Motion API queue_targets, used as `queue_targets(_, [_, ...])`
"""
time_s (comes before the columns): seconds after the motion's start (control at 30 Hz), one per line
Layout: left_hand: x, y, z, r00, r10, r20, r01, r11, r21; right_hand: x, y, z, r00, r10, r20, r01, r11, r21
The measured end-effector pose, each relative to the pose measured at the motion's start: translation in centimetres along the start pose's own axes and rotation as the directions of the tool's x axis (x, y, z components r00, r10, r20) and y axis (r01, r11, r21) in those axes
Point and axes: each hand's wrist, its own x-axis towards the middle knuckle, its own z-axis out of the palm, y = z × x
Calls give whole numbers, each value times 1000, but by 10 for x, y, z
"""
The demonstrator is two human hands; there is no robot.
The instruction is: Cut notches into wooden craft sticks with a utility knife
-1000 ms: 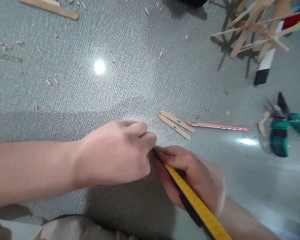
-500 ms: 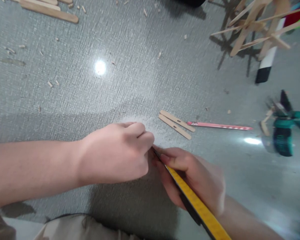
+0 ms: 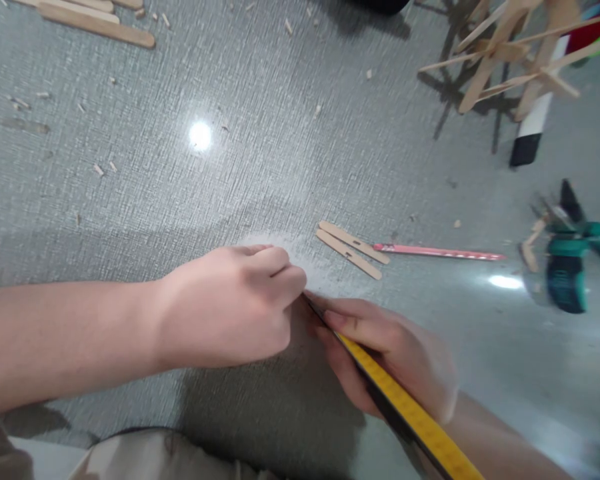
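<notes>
One grey bench [image 3: 260, 173] under it all, two hands near the middle! The left hand [image 3: 233, 307] reaches in from the left, knuckles up, fingers curled out of sight; whether that grip clasps anything, I cannot tell. The right hand [image 3: 405, 353] is easier to call: its grip is closed firmly around the yellow-and-black tool [image 3: 397, 395]. And look at that slant, long axis running from near right to far left, dark tip just beside the left hand's fingers; touching or apart, hidden! Well right, green-handled pliers [image 3: 567, 248]; far of the right hand, a pink pencil [image 3: 440, 252], two dark-marked wooden sticks [image 3: 363, 265], then pale dust [image 3: 313, 263].
</notes>
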Motion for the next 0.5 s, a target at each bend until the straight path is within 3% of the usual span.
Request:
queue_targets(0.13, [0, -1, 0, 1000, -3, 6, 3, 1000, -18, -10, 2, -9, 995, 100, 17, -101, 994, 34])
queue_targets(0.3, [-2, -1, 4, 999, -21, -48, 19, 999, -29, -10, 4, -6, 997, 33, -75, -26, 996, 83])
queue_targets(0.5, [-6, -1, 16, 975, -110, -191, 100, 993, -61, -1, 9, 0, 992, -44, -117, 56, 993, 100])
